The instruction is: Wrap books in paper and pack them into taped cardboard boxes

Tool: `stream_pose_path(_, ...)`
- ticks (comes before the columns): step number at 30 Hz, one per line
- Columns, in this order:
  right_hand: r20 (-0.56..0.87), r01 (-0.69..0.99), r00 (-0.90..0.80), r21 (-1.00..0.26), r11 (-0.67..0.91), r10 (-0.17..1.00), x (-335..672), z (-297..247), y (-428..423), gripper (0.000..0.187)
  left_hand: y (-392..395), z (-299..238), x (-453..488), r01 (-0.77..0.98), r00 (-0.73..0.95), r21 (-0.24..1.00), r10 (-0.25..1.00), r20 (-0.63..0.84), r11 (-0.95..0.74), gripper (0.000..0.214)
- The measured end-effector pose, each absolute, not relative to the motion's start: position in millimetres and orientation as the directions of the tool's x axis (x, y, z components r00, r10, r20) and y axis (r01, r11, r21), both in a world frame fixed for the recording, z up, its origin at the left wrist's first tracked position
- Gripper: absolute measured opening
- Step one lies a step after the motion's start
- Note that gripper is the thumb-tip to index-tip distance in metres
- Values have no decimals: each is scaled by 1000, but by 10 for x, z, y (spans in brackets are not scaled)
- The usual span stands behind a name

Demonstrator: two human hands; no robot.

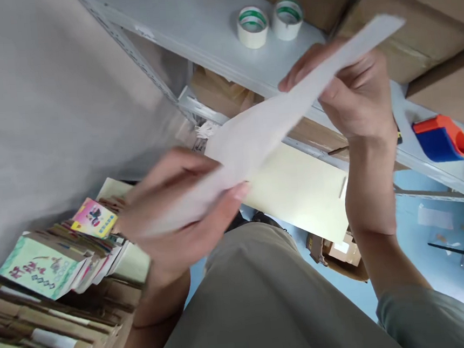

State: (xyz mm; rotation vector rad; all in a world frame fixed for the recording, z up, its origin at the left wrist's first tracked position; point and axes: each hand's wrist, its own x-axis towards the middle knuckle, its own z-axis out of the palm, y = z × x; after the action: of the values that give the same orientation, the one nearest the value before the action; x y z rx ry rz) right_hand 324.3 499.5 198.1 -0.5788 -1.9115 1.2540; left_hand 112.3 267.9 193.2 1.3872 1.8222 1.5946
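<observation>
A long white sheet of paper (260,128) stretches between both hands, seen nearly edge-on and blurred by motion. My left hand (178,211) pinches its lower end, thumb on top and fingers beneath. My right hand (355,93) grips the upper end near the shelf, fingers curled round the paper. A cream-coloured envelope or board (298,190) lies behind the paper, under the shelf.
A grey metal shelf (203,30) holds two rolls of tape (252,27) and brown cardboard boxes (425,21). A red and blue tape dispenser (442,136) sits at the right. Stacked books and booklets (53,265) fill a box at lower left. The floor is blue.
</observation>
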Motion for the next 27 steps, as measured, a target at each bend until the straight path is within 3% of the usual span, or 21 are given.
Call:
stream_pose_path(3,363,-55,-568,-912,406,738,3983,1730,4923,36,2816,1777,1709,561,-112,741,853,509,-369,26)
stream_pose_path(7,275,90,-421,-936,341,864,4927,1171,4694,45,2930,1189,2444,491,220,662,816,534,-566,50)
stream_pose_path(12,104,169,-113,-978,123,988,5946,353,4077,65,2983,350,3221,552,513,593,799,313,-586,43)
stream_pose_path(16,-74,204,115,-974,-97,991,6407,-142,3413,77,2988,-194,3694,601,649,531,753,112,-597,46)
stream_pose_path(20,-140,370,264,-899,-235,954,6499,-692,2965,82,2912,-596,4094,628,710,493,703,-45,-602,50)
stream_pose_path(23,-220,391,370,-844,-366,903,6520,-1220,2864,71,2789,-820,4257,621,734,539,664,-144,-569,48)
stream_pose_path(27,-352,344,488,-763,-547,799,6609,-1862,2885,57,2710,-1110,3926,672,678,616,677,-287,-411,75)
